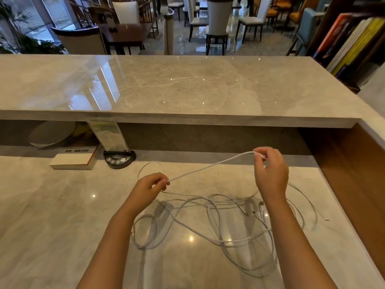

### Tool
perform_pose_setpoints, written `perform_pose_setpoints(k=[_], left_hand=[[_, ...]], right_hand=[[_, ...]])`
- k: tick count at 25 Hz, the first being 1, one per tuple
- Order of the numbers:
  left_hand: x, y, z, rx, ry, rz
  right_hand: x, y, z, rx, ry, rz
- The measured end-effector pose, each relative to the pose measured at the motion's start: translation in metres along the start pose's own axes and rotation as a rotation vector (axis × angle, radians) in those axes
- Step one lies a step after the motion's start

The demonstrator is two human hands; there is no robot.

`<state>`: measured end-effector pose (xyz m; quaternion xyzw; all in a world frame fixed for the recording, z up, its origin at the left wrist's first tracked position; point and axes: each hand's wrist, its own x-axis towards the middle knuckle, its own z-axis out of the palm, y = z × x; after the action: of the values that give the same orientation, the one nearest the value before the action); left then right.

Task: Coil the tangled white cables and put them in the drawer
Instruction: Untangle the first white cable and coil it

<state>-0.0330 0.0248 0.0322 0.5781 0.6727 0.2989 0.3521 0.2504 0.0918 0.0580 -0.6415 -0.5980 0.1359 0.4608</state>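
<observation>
A tangle of white cables [210, 222] lies spread on the marble desk [62, 215] below my hands. My left hand [151, 183] pinches one white cable, which makes a small loop [150, 166] behind its fingers. From there a taut stretch of that cable [208, 167] rises to my right hand [270, 170], which pinches it near its end, above the desk. Loose plugs [261, 206] lie beside my right forearm. No drawer is in view.
A raised marble counter [187, 90] runs across behind the desk. Under its overhang sit a white book [73, 160], a black round button device [118, 160] with a clear sign holder, and a pale dish [51, 134]. A wooden side panel [350, 174] bounds the right.
</observation>
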Motion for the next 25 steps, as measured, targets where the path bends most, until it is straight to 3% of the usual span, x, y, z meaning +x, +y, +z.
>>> perform_pose_setpoints(k=[2,4,6,8,11,13,18,21,25], left_hand=[[-0.002,0.010,-0.005,-0.103,0.010,-0.021],[-0.007,0.030,-0.009,-0.385,0.025,-0.024],[-0.010,0.058,-0.007,-0.693,0.041,0.007],[-0.009,0.084,0.002,-0.829,0.098,0.049],[-0.006,0.111,0.021,-0.674,0.193,0.121],[-0.006,0.117,0.034,-0.479,0.140,0.158],[-0.019,0.110,0.056,-0.191,-0.147,0.171],[-0.019,0.106,0.055,-0.098,-0.162,0.197],[-0.016,0.107,0.048,-0.330,-0.152,0.037]], right_hand=[[-0.003,0.000,-0.001,-0.006,0.041,0.055],[0.000,-0.002,-0.005,-0.046,0.032,0.052],[0.002,-0.008,-0.011,-0.098,-0.079,0.040],[-0.001,-0.022,-0.015,-0.114,-0.263,0.041],[-0.011,-0.051,-0.023,-0.051,-0.562,0.017],[-0.016,-0.068,-0.030,-0.038,-0.685,-0.010],[-0.015,-0.072,-0.033,-0.058,-0.580,0.048],[-0.019,-0.066,-0.027,0.082,-0.511,0.108],[-0.020,-0.061,-0.026,0.288,-0.440,0.058]])
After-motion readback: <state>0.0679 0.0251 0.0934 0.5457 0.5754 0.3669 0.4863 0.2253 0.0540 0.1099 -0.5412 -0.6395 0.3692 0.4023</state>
